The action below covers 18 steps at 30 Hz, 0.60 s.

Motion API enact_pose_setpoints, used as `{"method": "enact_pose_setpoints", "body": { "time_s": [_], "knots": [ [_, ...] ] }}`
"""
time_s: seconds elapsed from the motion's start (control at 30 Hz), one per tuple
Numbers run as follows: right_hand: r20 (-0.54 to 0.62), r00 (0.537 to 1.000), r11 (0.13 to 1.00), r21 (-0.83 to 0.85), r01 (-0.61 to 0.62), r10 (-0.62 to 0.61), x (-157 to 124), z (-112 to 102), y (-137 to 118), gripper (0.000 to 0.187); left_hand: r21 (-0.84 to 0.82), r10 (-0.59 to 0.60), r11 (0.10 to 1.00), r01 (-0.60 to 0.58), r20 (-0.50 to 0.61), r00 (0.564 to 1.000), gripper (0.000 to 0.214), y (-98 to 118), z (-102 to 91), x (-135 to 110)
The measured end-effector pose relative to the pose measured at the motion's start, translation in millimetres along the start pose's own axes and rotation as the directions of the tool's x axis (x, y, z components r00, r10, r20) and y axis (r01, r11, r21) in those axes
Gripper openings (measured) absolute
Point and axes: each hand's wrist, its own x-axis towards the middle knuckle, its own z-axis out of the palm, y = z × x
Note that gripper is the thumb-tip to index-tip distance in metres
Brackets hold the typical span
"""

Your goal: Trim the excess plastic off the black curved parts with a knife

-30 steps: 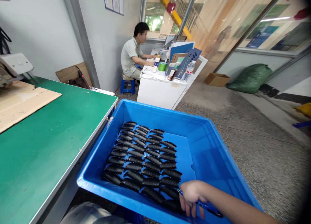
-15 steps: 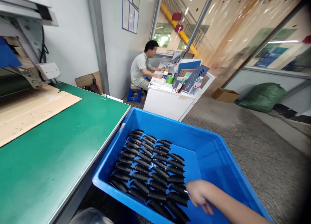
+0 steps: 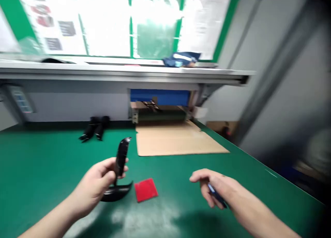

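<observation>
Above the green tabletop, my left hand (image 3: pixel 97 181) is closed, with thumb and fingers pinching a glossy black curved piece (image 3: pixel 122 155) that stands nearly upright. A second black curved piece (image 3: pixel 117 192) shows just below that hand; I cannot tell whether it is held too or rests on the table. To the right, my right hand (image 3: pixel 213 188) is curled around a slim dark-blue tool (image 3: pixel 216 196), perhaps a pen or a small knife, tucked against the palm. Between the hands, closer to the left, lies a red square pad (image 3: pixel 146 189).
Several black pieces (image 3: pixel 95 127) lie in a small bunch toward the back of the green table (image 3: pixel 51 162). A cardboard sheet (image 3: pixel 176 141) extends from an opening under the shelf (image 3: pixel 108 72). A dark blue bundle (image 3: pixel 181 59) sits on that shelf.
The view has swung left from the blue bin of black pieces to the green table. My left hand has come into view holding a black piece; my right hand is now over the table.
</observation>
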Motion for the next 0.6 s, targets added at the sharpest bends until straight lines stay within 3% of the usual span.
{"method": "enact_pose_setpoints", "body": {
  "time_s": [0.07, 0.13, 0.2, 0.3, 0.37, 0.43, 0.6],
  "knots": [
    [0.053, 0.970, 0.938, -0.245, 0.244, -0.238, 57, 41, -34, 0.052, -0.051, 0.040, 0.998, -0.038, 0.048, 0.998, 0.056, -2, -7.0, 7],
    [0.108, 0.897, 0.812, -0.389, 0.435, -0.429, 94, 77, -59, 0.056, -0.147, 0.072, 0.987, -0.065, 0.043, 0.996, 0.059, -7, -9.0, 12],
    [0.130, 0.822, 0.738, -0.379, 0.558, -0.555, 114, 106, -69, 0.060, -0.235, 0.085, 0.969, -0.077, 0.024, 0.996, 0.059, -14, -10.2, 11],
    [0.078, 0.741, 0.687, -0.319, 0.653, -0.667, 121, 134, -61, 0.051, -0.273, 0.087, 0.959, -0.078, 0.020, 0.996, 0.052, -20, -12.9, 8],
    [0.025, 0.734, 0.691, -0.318, 0.649, -0.678, 119, 143, -52, 0.043, -0.262, 0.073, 0.963, -0.068, 0.010, 0.997, 0.050, -21, -13.9, 6],
    [-0.001, 0.764, 0.730, -0.294, 0.617, -0.645, 116, 147, -48, 0.044, -0.277, 0.049, 0.960, -0.044, 0.009, 0.999, 0.049, -21, -13.5, 6],
    [0.035, 0.794, 0.775, -0.194, 0.601, -0.607, 116, 152, -46, 0.048, -0.324, -0.005, 0.946, 0.010, 0.016, 1.000, 0.045, -20, -9.7, 5]
  ]
}}
